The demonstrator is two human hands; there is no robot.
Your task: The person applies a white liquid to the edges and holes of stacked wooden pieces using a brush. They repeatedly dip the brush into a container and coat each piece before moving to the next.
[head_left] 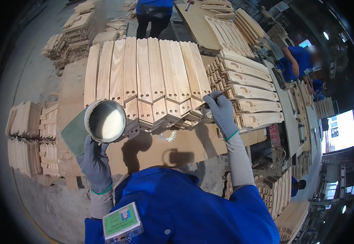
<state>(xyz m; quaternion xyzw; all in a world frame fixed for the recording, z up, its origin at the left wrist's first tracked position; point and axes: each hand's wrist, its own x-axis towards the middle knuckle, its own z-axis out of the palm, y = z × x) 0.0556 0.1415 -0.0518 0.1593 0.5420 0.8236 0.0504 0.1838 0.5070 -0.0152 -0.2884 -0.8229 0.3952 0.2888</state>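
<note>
In front of me on the worktable lies a stack of pale wooden slats (144,73), side by side in layers, with pairs of drilled holes at their near ends. My left hand (96,164), in a grey glove, is closed around a round pot (106,121) holding cream-coloured paste. A flat green piece (73,132) sticks out beside the pot; whether my hand grips it too is unclear. My gloved right hand (222,112) is at the near right corner of the stack, fingers closed together by the slat ends. Anything pinched there is too small to name.
Curved wooden parts with slots (254,89) are stacked right of the slats. Further wood piles stand on the floor at left (30,138) and far left (77,32). One person in blue (154,10) stands beyond the table, another (296,63) at the right.
</note>
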